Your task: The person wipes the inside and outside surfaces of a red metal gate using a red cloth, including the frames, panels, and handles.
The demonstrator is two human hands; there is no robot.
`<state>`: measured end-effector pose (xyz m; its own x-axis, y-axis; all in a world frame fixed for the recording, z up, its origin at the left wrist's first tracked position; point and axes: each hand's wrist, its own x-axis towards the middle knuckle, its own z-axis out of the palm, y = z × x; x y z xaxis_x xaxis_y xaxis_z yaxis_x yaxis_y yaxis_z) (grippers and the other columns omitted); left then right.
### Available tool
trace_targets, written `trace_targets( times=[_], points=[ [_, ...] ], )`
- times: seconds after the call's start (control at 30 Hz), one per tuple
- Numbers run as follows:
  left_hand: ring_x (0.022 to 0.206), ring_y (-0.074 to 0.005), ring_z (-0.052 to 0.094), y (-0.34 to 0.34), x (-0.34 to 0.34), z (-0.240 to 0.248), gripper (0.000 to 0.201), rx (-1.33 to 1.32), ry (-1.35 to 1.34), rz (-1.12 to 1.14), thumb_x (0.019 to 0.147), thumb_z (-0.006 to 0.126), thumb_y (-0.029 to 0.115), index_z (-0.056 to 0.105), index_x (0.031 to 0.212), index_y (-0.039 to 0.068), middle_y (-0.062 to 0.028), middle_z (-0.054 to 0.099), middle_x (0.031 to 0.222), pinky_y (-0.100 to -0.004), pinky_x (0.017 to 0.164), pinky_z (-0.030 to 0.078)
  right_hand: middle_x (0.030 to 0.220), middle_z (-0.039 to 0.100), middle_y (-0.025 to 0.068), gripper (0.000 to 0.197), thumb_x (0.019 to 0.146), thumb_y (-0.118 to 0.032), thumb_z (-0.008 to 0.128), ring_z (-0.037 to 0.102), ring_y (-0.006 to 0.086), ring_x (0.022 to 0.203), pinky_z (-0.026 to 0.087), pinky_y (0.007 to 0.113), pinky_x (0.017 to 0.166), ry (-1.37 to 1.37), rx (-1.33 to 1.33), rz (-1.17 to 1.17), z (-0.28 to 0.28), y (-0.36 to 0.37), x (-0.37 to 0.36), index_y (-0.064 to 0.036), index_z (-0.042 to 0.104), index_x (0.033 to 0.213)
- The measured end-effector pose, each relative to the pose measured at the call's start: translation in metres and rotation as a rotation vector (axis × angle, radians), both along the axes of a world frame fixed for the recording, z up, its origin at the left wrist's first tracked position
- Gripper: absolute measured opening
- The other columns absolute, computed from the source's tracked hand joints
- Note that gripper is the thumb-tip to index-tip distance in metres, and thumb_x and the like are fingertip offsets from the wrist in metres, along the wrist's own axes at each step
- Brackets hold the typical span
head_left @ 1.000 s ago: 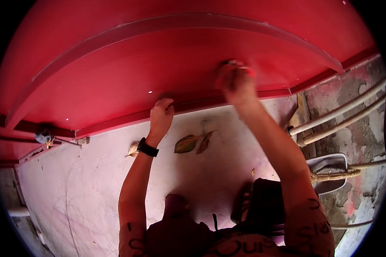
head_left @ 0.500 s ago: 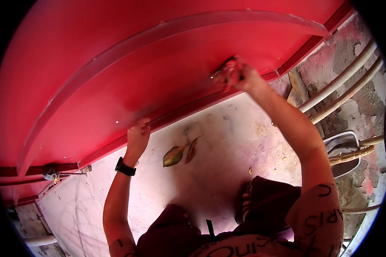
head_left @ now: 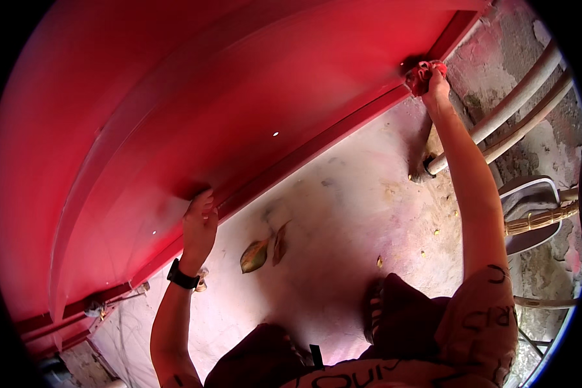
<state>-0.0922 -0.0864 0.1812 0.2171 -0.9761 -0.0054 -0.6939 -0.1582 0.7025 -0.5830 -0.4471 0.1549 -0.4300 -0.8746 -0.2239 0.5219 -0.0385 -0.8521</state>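
Note:
A crumpled red rag (head_left: 420,79) is bunched in my right hand (head_left: 437,89), pressed against the lower right end of a large red panel (head_left: 239,123). The fingers wrap around the cloth, close to the panel's corner by the wall. My left hand (head_left: 200,226), with a black watch on its wrist, is at the panel's lower edge rail (head_left: 317,143). Its fingers are partly bent and touch the red surface, with nothing seen in them. A small white spot (head_left: 275,134) shows on the panel between both hands.
Two dry leaves (head_left: 255,256) lie on the pale floor (head_left: 330,233). At the right, thick pipes (head_left: 520,97) run along a rough wall. A dustpan (head_left: 529,194) and a bound broom handle (head_left: 540,221) are near my right elbow. A curved rib (head_left: 103,145) crosses the panel.
My right hand has moved right and farther away with the rag along the panel, toward its corner. My left hand stays near the lower edge, its fingers now raised more against the panel. The view has turned.

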Motion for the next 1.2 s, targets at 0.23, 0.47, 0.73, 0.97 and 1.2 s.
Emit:
trace_targets(
  times=[0.23, 0.47, 0.73, 0.97, 1.2],
  points=[
    [0.103, -0.023, 0.062, -0.028, -0.008, -0.012, 0.032, -0.024, 0.06, -0.094, 0.087, 0.054, 0.0, 0.057, 0.118, -0.002, -0.018, 0.064, 0.111, -0.0342, 0.086, 0.051, 0.077, 0.065, 0.0153, 0.024, 0.097, -0.015, 0.042, 0.065, 0.0274, 0.063, 0.057, 0.037, 0.055, -0.01, -0.028, -0.002, -0.088, -0.057, -0.043, -0.0005, 0.06, 0.089],
    [0.1, -0.0203, 0.063, -0.037, -0.004, -0.009, 0.026, 0.062, 0.356, 0.108, 0.091, 0.054, 0.005, 0.061, 0.113, -0.007, -0.0151, 0.066, 0.107, -0.0314, 0.087, 0.05, 0.09, 0.052, 0.0124, 0.018, 0.08, -0.021, 0.057, 0.049, 0.0274, 0.086, 0.041, 0.041, 0.075, 0.115, -0.244, -0.167, -0.174, 0.042, 0.155, -0.0078, 0.044, 0.078],
    [0.097, -0.0218, 0.065, -0.035, -0.013, 0.005, 0.025, 0.065, 0.382, 0.265, 0.091, 0.055, 0.01, 0.065, 0.107, -0.008, -0.0159, 0.068, 0.102, -0.032, 0.085, 0.052, 0.091, 0.067, 0.0125, 0.033, 0.082, -0.017, 0.048, 0.064, 0.02, 0.065, 0.05, 0.027, 0.053, -0.049, 0.408, 1.275, -0.033, 0.165, 0.143, -0.0079, 0.058, 0.112],
    [0.092, -0.0214, 0.067, -0.043, -0.02, -0.003, 0.027, 0.033, 0.449, 0.277, 0.089, 0.057, 0.015, 0.067, 0.104, -0.005, -0.0146, 0.069, 0.101, -0.0318, 0.082, 0.053, 0.064, 0.064, 0.0055, 0.028, 0.084, -0.01, 0.055, 0.062, 0.0144, 0.054, 0.049, 0.027, 0.043, 0.83, 0.212, 0.367, -0.046, 0.055, 0.004, -0.005, 0.062, 0.111],
    [0.094, -0.022, 0.067, -0.042, -0.019, 0.001, 0.025, 0.043, 0.488, 0.292, 0.089, 0.058, 0.014, 0.068, 0.103, -0.003, -0.0143, 0.069, 0.1, -0.0311, 0.082, 0.052, 0.138, 0.036, 0.0218, 0.043, 0.082, -0.013, 0.057, 0.066, 0.0318, 0.088, 0.057, 0.039, 0.072, 2.123, 0.213, 0.147, -0.13, 0.011, 0.016, -0.0053, 0.054, 0.124]
  ],
)
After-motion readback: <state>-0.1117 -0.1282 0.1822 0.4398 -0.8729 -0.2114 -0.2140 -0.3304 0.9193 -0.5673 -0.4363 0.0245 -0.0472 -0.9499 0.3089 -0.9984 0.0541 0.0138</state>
